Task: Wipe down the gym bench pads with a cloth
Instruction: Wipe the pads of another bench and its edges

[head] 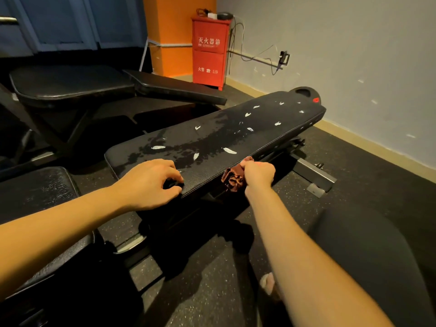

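A long black bench pad [271, 119] runs from the centre toward the far right wall, with wet patches and white streaks on its top. My right hand [258, 173] grips a bunched reddish-brown cloth [233, 179] against the pad's near side edge. My left hand [153, 182] rests on the pad's near corner with fingers curled over the edge. A textured black seat pad [37, 190] lies at the lower left.
A second black bench [70, 83] stands at the back left. A red fire-extinguisher cabinet [208, 49] stands by the orange pillar, with cables on the wall. The bench's metal foot [316, 178] sits on the rubber floor to the right. My dark-clothed knee [368, 244] is at the lower right.
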Demonstrator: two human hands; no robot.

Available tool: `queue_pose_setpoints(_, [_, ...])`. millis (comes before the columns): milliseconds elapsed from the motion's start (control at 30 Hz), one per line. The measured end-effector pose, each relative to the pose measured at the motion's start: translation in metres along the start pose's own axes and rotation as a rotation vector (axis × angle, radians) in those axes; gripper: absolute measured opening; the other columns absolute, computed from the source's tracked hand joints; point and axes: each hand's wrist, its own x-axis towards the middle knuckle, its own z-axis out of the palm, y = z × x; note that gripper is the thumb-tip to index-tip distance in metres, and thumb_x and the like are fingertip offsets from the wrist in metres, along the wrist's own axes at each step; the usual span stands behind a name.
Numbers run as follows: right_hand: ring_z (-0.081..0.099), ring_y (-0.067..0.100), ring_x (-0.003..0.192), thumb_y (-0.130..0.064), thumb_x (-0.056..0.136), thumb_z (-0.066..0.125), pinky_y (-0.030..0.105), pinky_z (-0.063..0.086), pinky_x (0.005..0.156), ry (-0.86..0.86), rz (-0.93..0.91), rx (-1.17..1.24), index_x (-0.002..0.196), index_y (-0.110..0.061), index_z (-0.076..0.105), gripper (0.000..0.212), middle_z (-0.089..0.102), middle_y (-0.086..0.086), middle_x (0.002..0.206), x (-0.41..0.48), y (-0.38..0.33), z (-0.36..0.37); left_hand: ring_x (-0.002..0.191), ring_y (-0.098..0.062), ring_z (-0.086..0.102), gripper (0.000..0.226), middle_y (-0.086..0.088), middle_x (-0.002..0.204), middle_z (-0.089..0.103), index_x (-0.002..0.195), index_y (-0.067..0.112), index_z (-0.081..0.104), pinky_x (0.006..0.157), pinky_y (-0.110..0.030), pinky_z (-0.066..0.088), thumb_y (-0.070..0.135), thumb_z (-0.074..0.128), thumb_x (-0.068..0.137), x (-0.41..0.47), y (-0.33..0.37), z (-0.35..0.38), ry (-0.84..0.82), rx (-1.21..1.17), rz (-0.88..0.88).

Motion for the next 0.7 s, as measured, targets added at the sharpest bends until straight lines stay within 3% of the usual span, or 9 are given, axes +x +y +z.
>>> queue_pose_setpoints(33, [0.069, 0.028, 0.071, -0.001, 0.071, 0.075, 0.042, 0.061, 0.069, -0.043, 0.020, -0.014, 0.079, -0.004, 0.070, 0.010, 0.072, 0.012, 0.080, 0.008, -0.010, -0.002, 0.102, -0.006, 0.056, 0.028, 0.016, 0.104, 0.060, 0.116, 0.032, 0.074, 0.083, -0.026, 0.045, 0.046, 0.061, 0.096, 0.002, 0.003, -0.001, 0.004, 0.011, 0.006])
queue_pose_setpoints(67, [0.069, 0.030, 0.072, 0.004, 0.067, 0.071, 0.042, 0.062, 0.068, -0.111, 0.047, -0.033, 0.087, 0.000, 0.071, 0.021, 0.071, 0.016, 0.085, 0.015, -0.019, -0.005, 0.102, -0.006, 0.056, 0.029, 0.016, 0.105, 0.061, 0.117, 0.032, 0.074, 0.084, -0.026, 0.047, 0.047, 0.061, 0.096, 0.004, 0.007, -0.002, 0.011, 0.015, 0.013])
queue_pose_setpoints(200, [0.061, 0.029, 0.068, 0.019, 0.076, 0.058, 0.046, 0.055, 0.073, -0.251, 0.027, -0.246, 0.065, -0.001, 0.062, 0.022, 0.062, 0.017, 0.072, 0.012, -0.068, -0.019, 0.110, -0.010, 0.058, 0.033, 0.014, 0.111, 0.062, 0.121, 0.028, 0.073, 0.085, -0.026, 0.044, 0.047, 0.062, 0.096, 0.025, 0.031, -0.003, 0.083, 0.003, 0.040])
queue_pose_setpoints(300, [0.063, 0.029, 0.074, 0.013, 0.083, 0.067, 0.042, 0.054, 0.069, -0.291, -0.091, -0.422, 0.092, 0.008, 0.066, 0.010, 0.061, 0.017, 0.075, 0.016, -0.107, -0.027, 0.112, -0.012, 0.056, 0.038, 0.010, 0.115, 0.061, 0.125, 0.029, 0.070, 0.088, -0.028, 0.046, 0.051, 0.061, 0.095, 0.052, 0.053, 0.003, 0.092, 0.021, 0.048])
queue_pose_setpoints(367, [0.064, 0.030, 0.074, 0.009, 0.085, 0.069, 0.038, 0.054, 0.066, -0.322, -0.117, -0.479, 0.111, 0.010, 0.065, 0.026, 0.065, 0.018, 0.084, 0.028, -0.122, -0.035, 0.112, -0.012, 0.054, 0.042, 0.009, 0.117, 0.060, 0.128, 0.029, 0.068, 0.092, -0.030, 0.045, 0.053, 0.062, 0.095, 0.070, 0.064, 0.013, 0.110, 0.025, 0.021])
queue_pose_setpoints(467, [0.066, 0.026, 0.081, 0.007, 0.087, 0.067, 0.035, 0.057, 0.074, -0.365, -0.157, -0.559, 0.110, 0.007, 0.071, 0.023, 0.072, 0.018, 0.097, 0.044, -0.122, -0.050, 0.115, -0.015, 0.052, 0.048, 0.006, 0.122, 0.059, 0.134, 0.027, 0.065, 0.097, -0.031, 0.043, 0.053, 0.065, 0.094, 0.096, 0.075, 0.032, 0.142, 0.043, -0.016])
queue_pose_setpoints(533, [0.066, 0.021, 0.085, 0.011, 0.086, 0.063, 0.027, 0.055, 0.073, -0.400, -0.193, -0.520, 0.106, 0.002, 0.075, 0.025, 0.073, 0.013, 0.096, 0.053, -0.107, -0.059, 0.117, -0.016, 0.051, 0.051, 0.004, 0.126, 0.058, 0.136, 0.027, 0.064, 0.100, -0.032, 0.041, 0.055, 0.065, 0.093, 0.110, 0.076, 0.043, 0.131, 0.089, -0.017])
queue_pose_setpoints(633, [0.065, 0.015, 0.082, 0.012, 0.086, 0.059, 0.013, 0.049, 0.060, -0.405, -0.252, -0.450, 0.100, -0.001, 0.077, 0.026, 0.072, 0.007, 0.091, 0.069, -0.071, -0.062, 0.105, -0.018, 0.053, 0.047, 0.004, 0.115, 0.060, 0.129, 0.027, 0.069, 0.088, -0.032, 0.042, 0.053, 0.070, 0.089, 0.119, 0.068, 0.057, 0.139, 0.159, 0.023])
queue_pose_setpoints(700, [0.065, 0.014, 0.083, 0.005, 0.085, 0.066, 0.013, 0.048, 0.063, -0.370, -0.289, -0.432, 0.094, -0.005, 0.076, 0.017, 0.071, 0.001, 0.086, 0.079, -0.046, -0.060, 0.093, -0.019, 0.053, 0.040, 0.005, 0.102, 0.061, 0.117, 0.025, 0.075, 0.076, -0.032, 0.041, 0.048, 0.075, 0.084, 0.119, 0.062, 0.064, 0.161, 0.194, 0.054])
